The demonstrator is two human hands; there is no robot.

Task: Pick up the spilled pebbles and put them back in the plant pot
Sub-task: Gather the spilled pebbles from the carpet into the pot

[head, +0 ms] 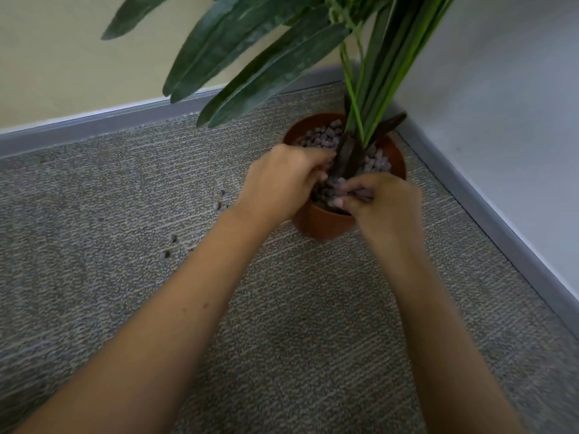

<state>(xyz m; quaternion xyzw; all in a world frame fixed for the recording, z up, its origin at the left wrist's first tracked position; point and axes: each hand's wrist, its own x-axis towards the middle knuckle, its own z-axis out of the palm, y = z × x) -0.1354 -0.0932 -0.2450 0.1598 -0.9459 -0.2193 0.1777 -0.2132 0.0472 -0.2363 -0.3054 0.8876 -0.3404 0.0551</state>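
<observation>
A terracotta plant pot (322,225) stands on grey carpet in the corner of the room, filled with grey-purple pebbles (326,136) around dark plant stems. Both hands are over the near side of the pot. My left hand (279,183) is curled with its fingers down among the pebbles. My right hand (387,200) is curled too, with pebbles pinched at its fingertips just above the pot's fill. A few spilled pebbles (219,203) lie on the carpet left of the pot, and more spilled pebbles (167,249) lie farther left.
Long green leaves (250,54) hang over the pot and the carpet behind it. A grey skirting board (109,123) runs along the yellow wall at the back. A white wall (501,136) closes the right side.
</observation>
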